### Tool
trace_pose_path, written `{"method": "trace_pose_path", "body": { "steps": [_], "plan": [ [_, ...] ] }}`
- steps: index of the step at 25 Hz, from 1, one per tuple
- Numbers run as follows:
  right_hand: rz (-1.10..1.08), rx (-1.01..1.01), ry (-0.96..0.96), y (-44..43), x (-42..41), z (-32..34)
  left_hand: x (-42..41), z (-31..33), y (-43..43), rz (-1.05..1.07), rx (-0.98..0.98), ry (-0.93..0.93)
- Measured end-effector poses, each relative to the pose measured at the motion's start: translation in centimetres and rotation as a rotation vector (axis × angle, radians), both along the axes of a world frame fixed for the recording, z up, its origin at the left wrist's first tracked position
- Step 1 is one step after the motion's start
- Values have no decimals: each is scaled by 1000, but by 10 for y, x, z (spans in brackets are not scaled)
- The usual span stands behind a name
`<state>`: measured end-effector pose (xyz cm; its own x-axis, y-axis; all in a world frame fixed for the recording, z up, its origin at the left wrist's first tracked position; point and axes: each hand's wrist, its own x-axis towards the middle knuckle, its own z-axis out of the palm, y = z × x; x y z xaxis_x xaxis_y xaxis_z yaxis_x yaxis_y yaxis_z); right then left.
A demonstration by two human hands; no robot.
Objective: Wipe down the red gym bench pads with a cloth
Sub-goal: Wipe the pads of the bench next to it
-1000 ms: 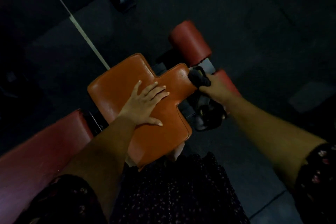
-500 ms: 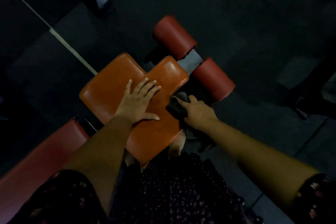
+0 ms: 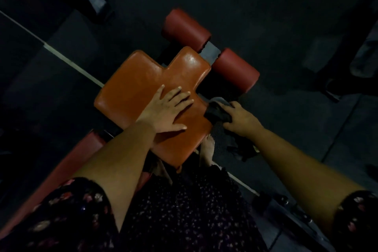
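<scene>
- The long red back pad [image 3: 67, 161] is lying nearest, at lower left, beside a dark floral dress [image 3: 194, 210].
- The left grip [image 3: 166, 108] is lying wide and flat, fingers spread, pressing on the orange-red seat pad [image 3: 143, 80].
- The right grip [image 3: 240, 120] is curling round a dark cloth [image 3: 216, 111], which is touching the seat pad's right edge.
- Beyond, the near roller pad [image 3: 235, 69] and the far roller pad [image 3: 186, 29] are sitting over the dark floor [image 3: 266, 6].

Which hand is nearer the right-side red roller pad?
Right. The right hand, gripping the dark cloth, is just short of that roller pad; the left hand lies flat on the orange seat pad, farther away.
</scene>
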<state>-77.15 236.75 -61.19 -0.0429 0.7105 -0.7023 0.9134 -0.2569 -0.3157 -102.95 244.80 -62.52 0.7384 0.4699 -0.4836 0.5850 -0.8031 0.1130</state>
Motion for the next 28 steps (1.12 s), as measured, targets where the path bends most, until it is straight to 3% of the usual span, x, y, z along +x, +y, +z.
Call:
{"method": "trace_pose_path", "body": {
  "steps": [4,10,13,16,18,20,23,28],
  "plan": [
    [-672,103,154,-20,-2,-1,-9,-5,-10,-301,50,87],
    [-1195,50,358,-82,-96,-18,-4,0,-14,-244,50,67],
    [-1131,37,381,-129,-141,-22,-10,0,-23,-221,29,-1],
    [-712,-64,219,-166,-161,-16,-28,-5,-43,-200,45,-72],
    [-606,-65,121,-171,-145,-13,-40,-9,-59,-172,36,-57],
    [-779,1,65,-155,-121,-13,-48,-14,-70,-192,54,-45],
    [-970,88,145,-121,-106,-21,-50,-19,-74,-185,123,-11],
    [-1290,-138,382,-124,-158,-29,-59,-19,-89,64,58,-72]
  ]
}}
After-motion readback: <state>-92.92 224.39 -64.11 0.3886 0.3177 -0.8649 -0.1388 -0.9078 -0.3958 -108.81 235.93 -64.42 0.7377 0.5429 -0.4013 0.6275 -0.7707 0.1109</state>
